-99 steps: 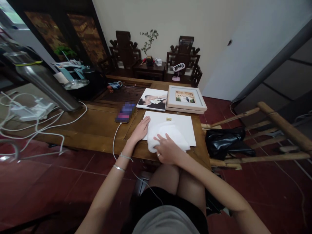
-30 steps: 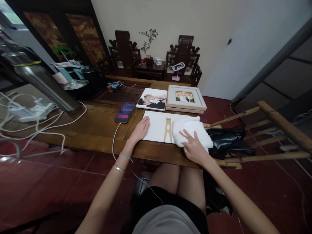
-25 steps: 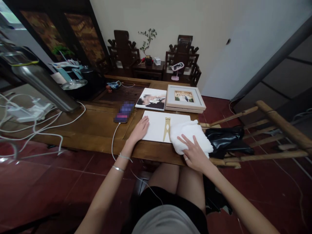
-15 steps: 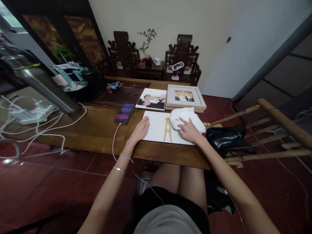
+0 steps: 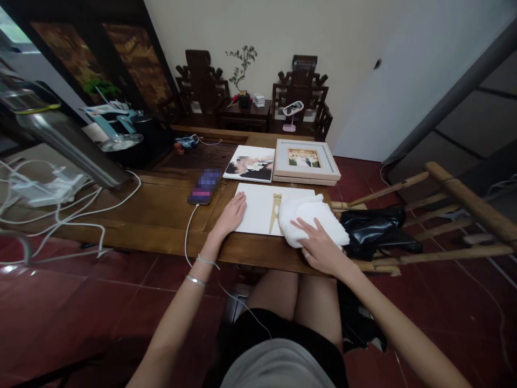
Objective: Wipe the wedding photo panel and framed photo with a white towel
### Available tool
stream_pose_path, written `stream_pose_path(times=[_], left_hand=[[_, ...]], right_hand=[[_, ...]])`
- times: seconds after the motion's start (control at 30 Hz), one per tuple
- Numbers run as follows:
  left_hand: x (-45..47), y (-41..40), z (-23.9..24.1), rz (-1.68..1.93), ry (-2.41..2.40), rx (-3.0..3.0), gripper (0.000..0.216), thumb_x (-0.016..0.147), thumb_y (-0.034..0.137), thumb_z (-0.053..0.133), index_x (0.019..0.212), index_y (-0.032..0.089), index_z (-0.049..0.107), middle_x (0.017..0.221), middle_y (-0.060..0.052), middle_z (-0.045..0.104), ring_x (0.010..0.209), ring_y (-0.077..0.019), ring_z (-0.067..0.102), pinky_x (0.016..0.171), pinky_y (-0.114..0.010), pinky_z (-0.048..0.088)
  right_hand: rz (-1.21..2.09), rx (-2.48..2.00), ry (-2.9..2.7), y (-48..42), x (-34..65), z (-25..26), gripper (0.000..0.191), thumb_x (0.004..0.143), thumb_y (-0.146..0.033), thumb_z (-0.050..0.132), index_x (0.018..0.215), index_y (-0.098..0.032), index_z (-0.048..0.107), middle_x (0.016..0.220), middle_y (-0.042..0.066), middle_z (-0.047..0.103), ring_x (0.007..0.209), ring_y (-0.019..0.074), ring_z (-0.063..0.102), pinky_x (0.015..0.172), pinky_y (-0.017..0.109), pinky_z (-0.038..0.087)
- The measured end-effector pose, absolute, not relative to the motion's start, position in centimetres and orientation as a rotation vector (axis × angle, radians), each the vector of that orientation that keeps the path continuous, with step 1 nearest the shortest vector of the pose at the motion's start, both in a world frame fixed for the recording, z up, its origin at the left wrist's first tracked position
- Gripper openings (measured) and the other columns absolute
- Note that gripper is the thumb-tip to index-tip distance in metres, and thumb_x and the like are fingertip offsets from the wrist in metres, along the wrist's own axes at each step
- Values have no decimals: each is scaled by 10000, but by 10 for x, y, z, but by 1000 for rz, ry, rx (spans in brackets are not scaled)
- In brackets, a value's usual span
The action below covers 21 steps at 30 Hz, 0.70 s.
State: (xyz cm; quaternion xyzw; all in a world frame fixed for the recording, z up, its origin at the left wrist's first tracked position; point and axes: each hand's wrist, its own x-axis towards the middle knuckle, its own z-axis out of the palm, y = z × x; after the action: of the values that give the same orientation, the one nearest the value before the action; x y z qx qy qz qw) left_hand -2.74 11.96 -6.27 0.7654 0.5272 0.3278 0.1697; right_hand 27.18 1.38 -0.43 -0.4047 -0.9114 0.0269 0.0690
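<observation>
Pulled back toward the near table edge since a moment ago, white cloth [image 5: 312, 218] under flat open right hand [image 5: 322, 249], left hand [image 5: 231, 212] open, pressing white board [image 5: 258, 210], wooden table [image 5: 153, 210].

Hands working at white board [image 5: 258, 207] on wooden table [image 5: 161, 210]

Right hand [image 5: 321, 249] is pressing flat on white cloth [image 5: 309, 218]; left hand [image 5: 231, 213] is lying flat on board's left edge; gold stand piece [image 5: 275, 212] is lying between them.

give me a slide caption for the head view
Right hand presses a white cloth on a white board; left hand steadies it.
</observation>
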Motion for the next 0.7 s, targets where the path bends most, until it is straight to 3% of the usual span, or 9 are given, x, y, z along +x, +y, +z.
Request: stream_pose_path(times=[0.1,0.17,0.27,0.43,0.7], left_hand=[[-28,120,-63,934,1501,2184,556,950,417,258,1272,48,521,1410,-168,450,1359,-227,347,1143,-411,245],[-28,120,-63,935,1504,2184,555,949,416,260,1267,47,526,1408,-169,452,1358,-229,350,1140,-411,251],[-27,120,-63,936,1505,2188,536,948,409,262,1266,70,530,1410,-154,454,1358,-232,349,1137,-429,257],[-28,121,-64,932,1518,2191,531,948,404,264,1267,72,527,1411,-156,452,1359,-236,347,1138,-437,252],[-29,122,-68,942,1503,2243,516,944,394,291,1255,55,525,1399,-179,459,1350,-241,362,1138,-434,260]], right_hand=[[95,-1219,-2712,13,281,-4,257,770,-157,502,950,-191,681,1517,101,262,1378,260,276,1114,537,192],[36,-1294,-2674,25,286,-6,225,769,-209,540,928,-196,698,1533,96,216,1395,306,214,1104,592,138],[16,-1396,-2679,52,289,-8,271,810,-265,509,999,-203,693,1521,81,258,1407,362,122,1054,691,77],[130,-1504,-2667,103,284,-3,400,869,-290,417,1228,-225,581,1511,66,293,1402,354,143,1031,703,145],[151,-1533,-2666,115,278,3,408,876,-269,391,1233,-210,578,1490,89,334,1396,341,178,1039,680,172]])
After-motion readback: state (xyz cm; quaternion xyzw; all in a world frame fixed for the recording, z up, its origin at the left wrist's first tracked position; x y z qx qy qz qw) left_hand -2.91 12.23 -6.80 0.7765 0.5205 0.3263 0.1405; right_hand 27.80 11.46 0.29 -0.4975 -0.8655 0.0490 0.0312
